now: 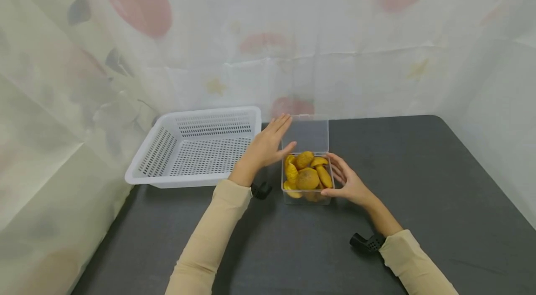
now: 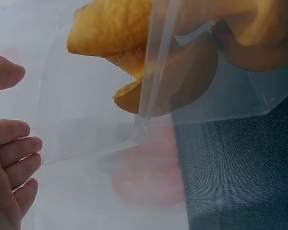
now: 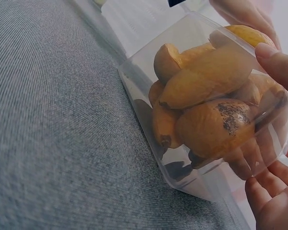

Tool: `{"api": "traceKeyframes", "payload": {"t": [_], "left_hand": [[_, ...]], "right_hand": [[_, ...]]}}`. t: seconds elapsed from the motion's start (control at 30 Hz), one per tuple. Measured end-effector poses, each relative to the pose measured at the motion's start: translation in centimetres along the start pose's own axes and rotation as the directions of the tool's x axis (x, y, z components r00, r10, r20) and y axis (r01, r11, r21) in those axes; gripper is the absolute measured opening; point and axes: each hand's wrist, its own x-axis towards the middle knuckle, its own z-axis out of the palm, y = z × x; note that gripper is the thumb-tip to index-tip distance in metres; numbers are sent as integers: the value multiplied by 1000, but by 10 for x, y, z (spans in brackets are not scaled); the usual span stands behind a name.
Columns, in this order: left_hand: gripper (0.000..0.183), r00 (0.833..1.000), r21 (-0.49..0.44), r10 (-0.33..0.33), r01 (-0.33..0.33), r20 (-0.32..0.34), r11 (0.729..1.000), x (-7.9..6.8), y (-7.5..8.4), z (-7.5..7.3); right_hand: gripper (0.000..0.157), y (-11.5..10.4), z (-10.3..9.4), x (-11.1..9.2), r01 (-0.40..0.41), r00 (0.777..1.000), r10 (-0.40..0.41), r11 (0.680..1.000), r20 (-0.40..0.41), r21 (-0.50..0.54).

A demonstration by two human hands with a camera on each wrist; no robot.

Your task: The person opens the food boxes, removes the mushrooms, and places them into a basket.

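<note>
A clear plastic box [image 1: 307, 197] stands on the dark table, filled with several yellow mushrooms [image 1: 307, 178], some with brown patches. Its hinged lid [image 1: 311, 136] is raised at the far side. My left hand [image 1: 268, 144] is at the lid's left edge, fingers straight and thumb spread; whether it touches the lid I cannot tell. In the left wrist view, the left fingers [image 2: 21, 148] appear beside the lid's edge. With thumb and fingers, my right hand [image 1: 349, 185] grips the box by its right side. The right thumb [image 3: 278, 64] lies at the rim in the right wrist view.
A white perforated basket [image 1: 167, 178] sits left of the box, near the far edge of the dark table [image 1: 418, 192]. Behind hangs a pale curtain [image 1: 335, 30] with fruit prints. Another curtain [image 1: 50, 123] borders the left side.
</note>
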Motion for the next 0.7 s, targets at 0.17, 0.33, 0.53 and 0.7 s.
{"api": "traceKeyframes", "payload": {"t": [0.17,0.33,0.53,0.7], "left_hand": [[68,996,-7,-60,61,71,998,6,-1,2],[63,990,-20,-101,104,98,994,12,-3,6],[59,989,-52,-110,115,96,992,13,-5,9],[57,995,-66,-85,89,53,994,9,-2,7]], "right_hand": [[99,-1,0,0,-1,1000,1,1000,1,-3],[98,-2,0,0,-10,1000,10,1000,-3,-13],[99,-1,0,0,-21,1000,21,1000,-3,0],[99,0,-2,0,-22,1000,22,1000,3,-16]]}}
